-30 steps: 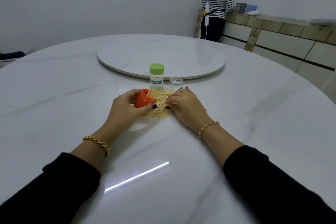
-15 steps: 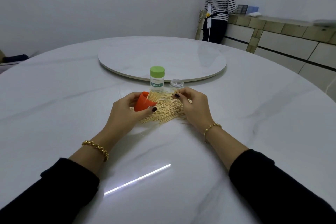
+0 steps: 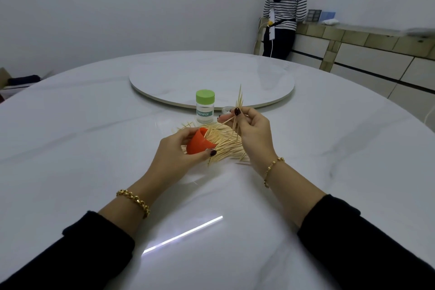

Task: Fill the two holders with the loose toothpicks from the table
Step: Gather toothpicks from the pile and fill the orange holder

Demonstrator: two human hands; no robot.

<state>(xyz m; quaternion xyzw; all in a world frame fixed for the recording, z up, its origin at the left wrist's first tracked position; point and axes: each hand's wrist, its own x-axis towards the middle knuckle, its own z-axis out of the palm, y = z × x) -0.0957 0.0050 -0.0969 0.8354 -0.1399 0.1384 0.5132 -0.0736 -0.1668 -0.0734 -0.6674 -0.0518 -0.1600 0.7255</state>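
My left hand [image 3: 177, 153] grips an orange holder [image 3: 199, 142], tilted with its mouth toward a pile of loose toothpicks [image 3: 226, 146] on the white marble table [image 3: 94, 148]. Some toothpicks poke out of the holder's mouth. My right hand [image 3: 250, 133] is raised above the pile and pinches a small bunch of toothpicks [image 3: 238, 107] that points up. Behind the pile stands a clear holder with a green lid [image 3: 205, 106], upright and labelled "toothpick". A small clear lid [image 3: 226, 109] lies right of it, partly hidden by my fingers.
A round turntable [image 3: 211, 80] sits in the table's middle beyond the holders. A person in a striped top [image 3: 283, 9] stands at a counter [image 3: 364, 37] at the back right. A box [image 3: 14, 80] sits off the table at the far left.
My right hand lifted off the pile with a bunch of toothpicks pinched in its fingers. My left hand stayed put, holding the orange holder. The view moved closer.
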